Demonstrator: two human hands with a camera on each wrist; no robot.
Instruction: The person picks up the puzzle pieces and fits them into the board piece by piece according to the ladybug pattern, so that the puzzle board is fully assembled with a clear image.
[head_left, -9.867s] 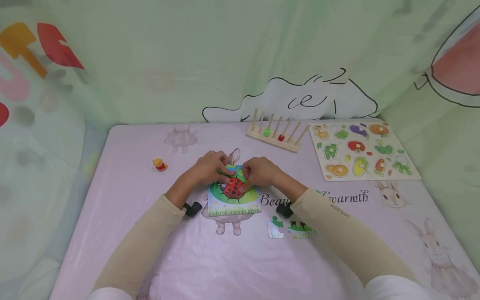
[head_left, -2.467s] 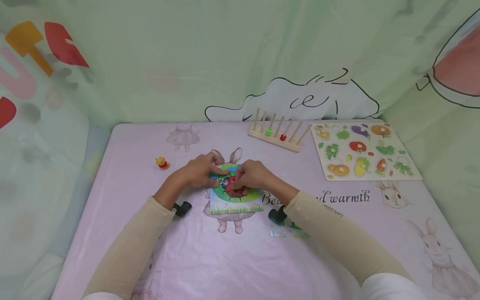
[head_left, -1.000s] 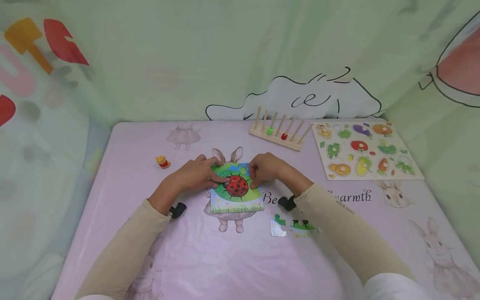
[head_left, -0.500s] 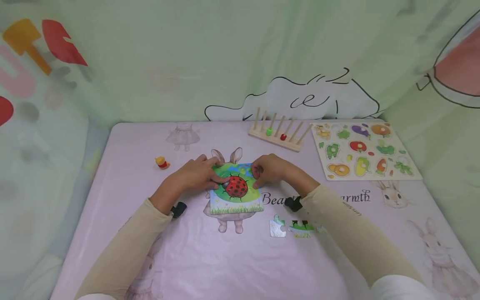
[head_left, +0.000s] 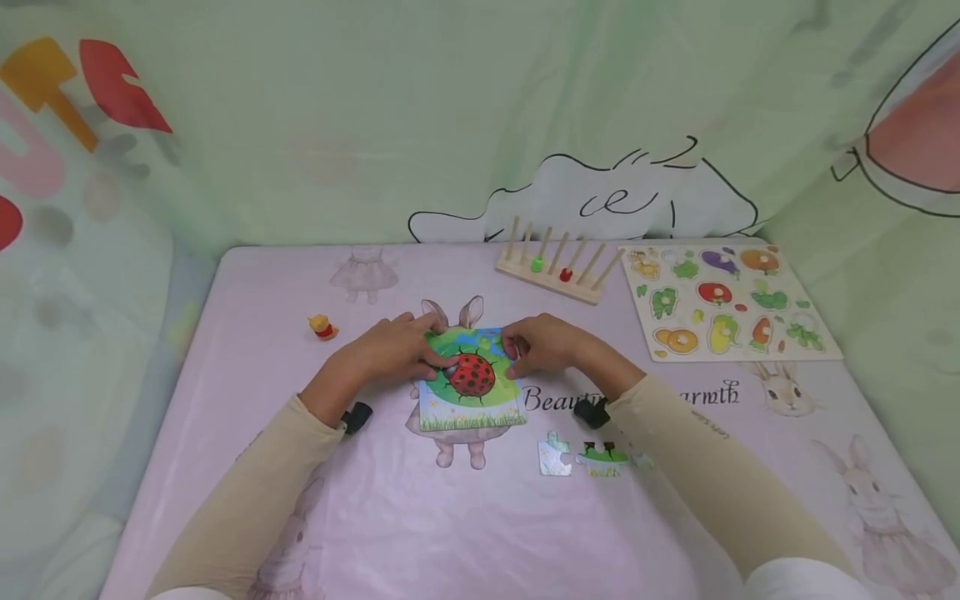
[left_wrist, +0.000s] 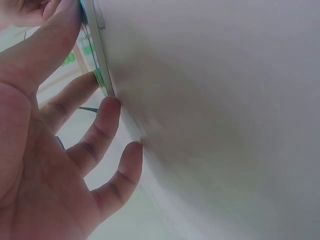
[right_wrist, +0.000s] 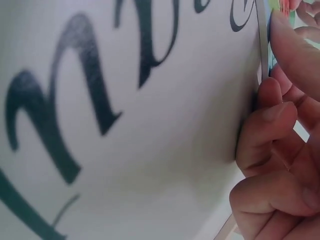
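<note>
A square ladybug jigsaw puzzle [head_left: 472, 408] lies mid-table between my hands. My left hand [head_left: 393, 350] steadies its left side, with the thumb on the picture beside the ladybug's head. In the left wrist view, the other fingers [left_wrist: 107, 117] spread in a loose bend at the board's edge and the table. At the upper right side, my right hand [head_left: 547, 342] pinches the puzzle's edge. The right wrist view shows its thumb [right_wrist: 295, 55] on the board's face and curled fingers below. Loose puzzle pieces [head_left: 553, 460] lie in front, right of centre, partly beside the right sleeve.
A wooden peg rack [head_left: 551, 279] with a green and a red bead stands at the back. Right of it lies a vegetable peg board [head_left: 731, 304]. A small yellow bear figure [head_left: 321, 327] sits left of my left hand. Fabric walls [head_left: 315, 125] rise behind the table.
My right hand has gone from over the ladybug to the puzzle's right edge, uncovering the picture. My left thumb now lies nearer the ladybug's head. The loose pieces stay in place.
</note>
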